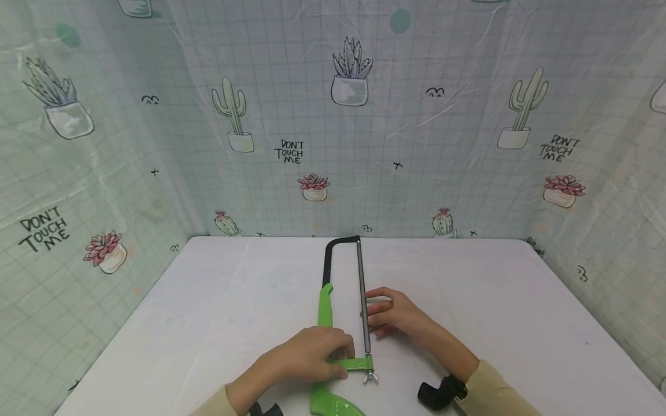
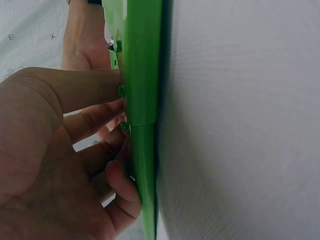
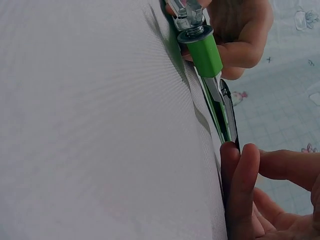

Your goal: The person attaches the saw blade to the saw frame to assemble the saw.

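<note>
A hacksaw with a green and black frame (image 1: 325, 309) lies on the white table, its black end pointing away from me. Its thin grey blade (image 1: 362, 271) runs along the right side, and a silver wing nut (image 1: 370, 377) sits at the near end. My left hand (image 1: 314, 353) reaches over the green frame and grips it beside the short green crosspiece (image 1: 356, 364). On the blade's right, my right hand (image 1: 392, 315) pinches the blade around its middle with the fingertips. The green handle (image 1: 335, 406) is cut off by the bottom of the head view.
The white table (image 1: 250, 289) meets a hanging sheet (image 1: 395, 121) printed with cacti at its back and sides. A black device (image 1: 442, 393) is strapped to the right wrist, and part of another black one (image 1: 265, 410) shows by the left wrist.
</note>
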The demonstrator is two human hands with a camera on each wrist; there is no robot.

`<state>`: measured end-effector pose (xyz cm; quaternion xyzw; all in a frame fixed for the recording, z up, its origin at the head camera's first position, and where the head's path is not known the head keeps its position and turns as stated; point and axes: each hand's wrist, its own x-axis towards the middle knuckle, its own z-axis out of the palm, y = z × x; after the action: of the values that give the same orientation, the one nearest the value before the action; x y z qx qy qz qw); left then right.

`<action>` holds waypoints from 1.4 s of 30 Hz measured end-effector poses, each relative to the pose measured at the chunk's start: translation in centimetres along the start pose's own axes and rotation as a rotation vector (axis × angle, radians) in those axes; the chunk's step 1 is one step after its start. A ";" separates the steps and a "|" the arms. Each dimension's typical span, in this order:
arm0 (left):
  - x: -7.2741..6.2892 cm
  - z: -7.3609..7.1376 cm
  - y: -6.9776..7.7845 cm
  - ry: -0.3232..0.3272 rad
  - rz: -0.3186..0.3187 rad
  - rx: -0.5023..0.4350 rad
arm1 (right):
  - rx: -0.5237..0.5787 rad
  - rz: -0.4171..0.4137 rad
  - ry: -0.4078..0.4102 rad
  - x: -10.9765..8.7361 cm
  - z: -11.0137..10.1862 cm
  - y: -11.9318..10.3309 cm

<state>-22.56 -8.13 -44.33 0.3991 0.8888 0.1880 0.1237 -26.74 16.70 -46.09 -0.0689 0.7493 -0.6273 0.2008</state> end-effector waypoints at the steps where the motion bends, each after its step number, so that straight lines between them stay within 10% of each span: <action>1: 0.0 0.0 0.0 0.001 0.000 0.001 | -0.003 -0.001 -0.001 0.0 0.0 0.0; 42: -0.1 0.2 0.2 0.003 -0.011 0.011 | -0.056 0.012 0.002 0.0 -0.3 0.3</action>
<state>-22.31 -8.02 -44.41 0.3946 0.8923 0.1829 0.1214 -26.84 17.07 -46.34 -0.0695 0.7673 -0.6047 0.2017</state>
